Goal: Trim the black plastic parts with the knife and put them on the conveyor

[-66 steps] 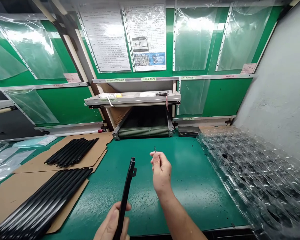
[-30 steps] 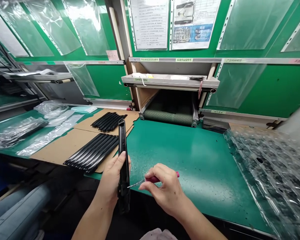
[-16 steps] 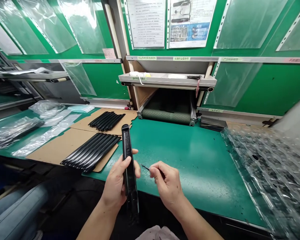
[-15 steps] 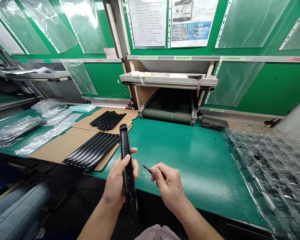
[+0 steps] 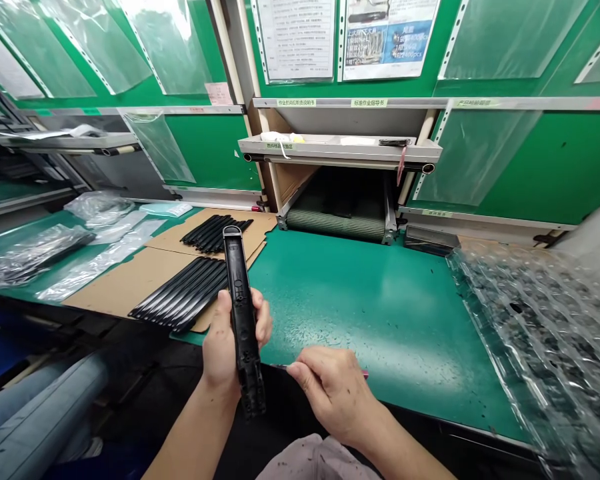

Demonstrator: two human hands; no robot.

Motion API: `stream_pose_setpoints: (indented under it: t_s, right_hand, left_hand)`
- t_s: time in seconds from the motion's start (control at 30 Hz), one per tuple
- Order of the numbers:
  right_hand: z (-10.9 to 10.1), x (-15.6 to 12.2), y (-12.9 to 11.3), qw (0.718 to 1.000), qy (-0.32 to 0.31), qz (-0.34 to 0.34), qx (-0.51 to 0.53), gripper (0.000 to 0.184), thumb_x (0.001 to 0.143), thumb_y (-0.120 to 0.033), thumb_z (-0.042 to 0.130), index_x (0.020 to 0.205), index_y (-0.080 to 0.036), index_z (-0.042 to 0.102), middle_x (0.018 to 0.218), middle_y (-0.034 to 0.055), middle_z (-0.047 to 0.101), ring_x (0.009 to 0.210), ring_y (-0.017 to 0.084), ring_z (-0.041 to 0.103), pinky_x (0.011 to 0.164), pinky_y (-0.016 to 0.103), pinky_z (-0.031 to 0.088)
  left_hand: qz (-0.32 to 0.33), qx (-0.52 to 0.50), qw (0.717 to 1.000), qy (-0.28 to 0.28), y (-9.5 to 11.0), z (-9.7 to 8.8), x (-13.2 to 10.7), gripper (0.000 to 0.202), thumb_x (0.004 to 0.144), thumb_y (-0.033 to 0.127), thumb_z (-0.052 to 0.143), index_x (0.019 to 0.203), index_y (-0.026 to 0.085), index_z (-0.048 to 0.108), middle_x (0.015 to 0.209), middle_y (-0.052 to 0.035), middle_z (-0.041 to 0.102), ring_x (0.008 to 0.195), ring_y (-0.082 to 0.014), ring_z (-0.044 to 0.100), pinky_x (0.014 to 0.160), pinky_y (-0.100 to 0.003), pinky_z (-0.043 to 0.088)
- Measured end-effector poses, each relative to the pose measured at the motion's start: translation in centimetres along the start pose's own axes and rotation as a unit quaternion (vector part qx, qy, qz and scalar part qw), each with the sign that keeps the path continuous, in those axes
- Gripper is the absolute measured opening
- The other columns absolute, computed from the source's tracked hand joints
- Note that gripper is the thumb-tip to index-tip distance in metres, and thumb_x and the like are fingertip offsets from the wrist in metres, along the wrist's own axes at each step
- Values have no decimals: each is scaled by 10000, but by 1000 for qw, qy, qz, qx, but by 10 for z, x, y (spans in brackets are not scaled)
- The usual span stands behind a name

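The left hand [image 5: 225,347] is low in the view, at about 6 o'clock. Its grip is closed round a long black part [image 5: 239,293], with the fingers wrapped over the part's lower half and the thumb on the near side. The black part stands nearly upright above the table's near edge. Its rounded end points to 12 o'clock and its lower end sticks out below the hand.

Just to the 3 o'clock side of it is the right hand [image 5: 337,393]. Its grip is pinched tight on a thin tool [image 5: 280,366], which lies almost level with its metal tip aimed at 9 o'clock. A pink end shows behind the knuckles. The tip comes right up to the lower end of the black part, but whether they touch cannot be told.

The green table [image 5: 370,300] spreads out beyond both hands. At 10 o'clock from the left hand, cardboard sheets [image 5: 125,283] carry two batches of black strips, a near batch [image 5: 185,303] and a far batch [image 5: 215,233]. Crumpled plastic bags [image 5: 40,250] lie further out at 9 o'clock. At 12 o'clock a ribbed conveyor belt [image 5: 337,225] runs under a grey shelf [image 5: 340,148]. At 3 o'clock, well apart from the hands, there is a stack of clear blister trays [image 5: 540,333].
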State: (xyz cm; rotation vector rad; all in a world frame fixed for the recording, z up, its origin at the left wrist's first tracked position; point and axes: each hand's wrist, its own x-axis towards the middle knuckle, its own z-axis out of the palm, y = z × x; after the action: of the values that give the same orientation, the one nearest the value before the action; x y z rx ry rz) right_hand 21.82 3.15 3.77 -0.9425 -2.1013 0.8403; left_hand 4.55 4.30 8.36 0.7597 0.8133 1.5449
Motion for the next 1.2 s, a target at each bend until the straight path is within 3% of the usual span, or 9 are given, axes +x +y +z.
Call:
stream_pose_setpoints:
  t_s: [0.3,0.63,0.77,0.9,0.97,1.03,1.07,1.1,1.2]
  right_hand:
    - [0,1,-15,992,-9,-58,-115,403,1050,-401,340,748,-222,538,701,-10,563,599,138,488,565,297,251]
    - [11,-1,1,962,28,-152,-224,384,1023,-351,344,683,-213,459,615,-16,523,529,143,402,562,324,193]
    - [4,0,4,955,-8,-168,-243,379,1013,-342,343,686,-203,475,608,-6,532,516,137,377,559,335,157]
    - [-7,12,11,979,-183,-91,-27,453,1007,-402,361,616,-194,460,550,-40,472,492,101,347,552,301,198]
    - [-6,19,19,922,-326,-11,209,525,991,-502,385,574,-194,466,529,-49,447,469,86,350,529,269,239]
    - [0,23,28,818,-409,59,401,570,953,-608,416,563,-199,489,480,-68,374,418,75,276,471,255,217]
    - [3,22,32,784,-416,82,453,577,945,-632,421,578,-197,517,465,-79,330,410,74,232,455,255,194]
    - [6,21,35,777,-401,95,476,577,950,-630,421,607,-187,557,463,-86,300,416,75,215,455,255,187]
    - [5,11,36,846,-302,90,429,547,1002,-556,386,829,-151,710,544,-59,389,485,85,333,507,244,284]
  left_hand:
    - [-39,-86,993,-68,-4,-13,2,466,999,530,295,774,205,542,449,50,394,385,-95,222,406,-208,275]
    - [-65,131,988,-46,-8,-2,4,461,971,558,341,801,191,564,470,17,464,436,-111,333,452,-226,266]
    - [-85,203,975,-38,-13,0,3,467,961,568,357,791,187,566,476,21,455,444,-108,342,459,-235,258]
    - [-113,228,964,-77,-15,9,-1,486,961,578,330,780,191,564,463,28,424,428,-108,307,446,-251,219]
    - [-113,226,962,-100,-15,13,-2,491,961,582,319,773,195,557,466,30,409,427,-108,289,444,-256,209]
    - [-103,215,965,-110,-13,14,-1,488,957,587,325,777,199,560,478,30,405,436,-111,290,446,-259,210]
    - [-95,209,967,-107,-12,14,0,481,955,585,333,781,200,563,485,27,411,444,-114,296,451,-260,217]
    - [-85,204,970,-99,-10,13,1,473,954,582,342,786,201,566,492,24,423,453,-116,306,460,-259,231]
    - [-56,191,979,-55,-6,6,3,450,959,563,347,785,207,559,497,15,459,475,-123,333,489,-252,274]
